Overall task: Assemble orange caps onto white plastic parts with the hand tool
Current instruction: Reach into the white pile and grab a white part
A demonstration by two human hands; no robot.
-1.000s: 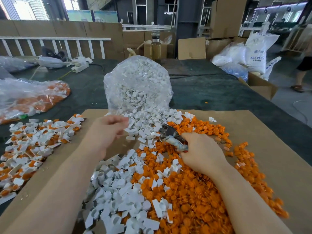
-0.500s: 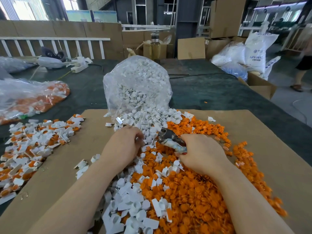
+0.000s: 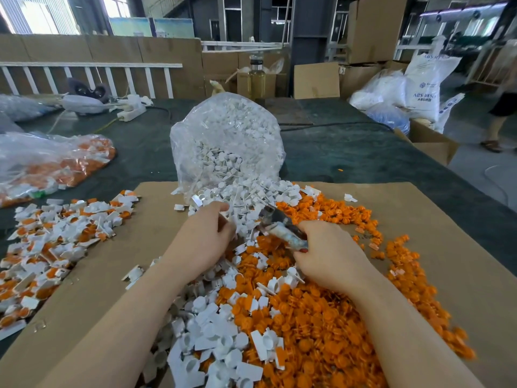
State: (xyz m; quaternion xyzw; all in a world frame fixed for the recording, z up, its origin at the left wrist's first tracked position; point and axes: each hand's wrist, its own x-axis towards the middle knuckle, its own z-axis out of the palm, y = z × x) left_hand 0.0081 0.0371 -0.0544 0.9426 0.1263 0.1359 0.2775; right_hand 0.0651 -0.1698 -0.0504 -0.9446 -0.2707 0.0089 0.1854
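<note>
A dark green table cover [image 3: 349, 152] is seen in a warehouse stacked with brown cardboard boxes [image 3: 372, 26], and a flat brown cardboard sheet [image 3: 453, 247] is laid over its near end. On that sheet, the fingers of the left hand [image 3: 202, 242] are curled inward at the edge of the white pile; whether a part is pinched between them cannot be told. The fingers of the right hand [image 3: 333, 256] are wrapped around the handles of a worn metal hand tool [image 3: 279, 224], whose head is pointed up and left toward the left hand. Beneath and around both hands, a loose heap of small round orange plastic caps [image 3: 321, 317] is spread, with white plastic parts [image 3: 221, 334] scattered over its left side. Just beyond the hands, more white parts are spilled from a clear plastic bag [image 3: 226, 144] lying on its side. To the far left, a pile of assembled white-and-orange pieces [image 3: 56, 239] is lying on the sheet's edge, and a second clear bag holding orange pieces [image 3: 53, 163] is resting behind it.
</note>
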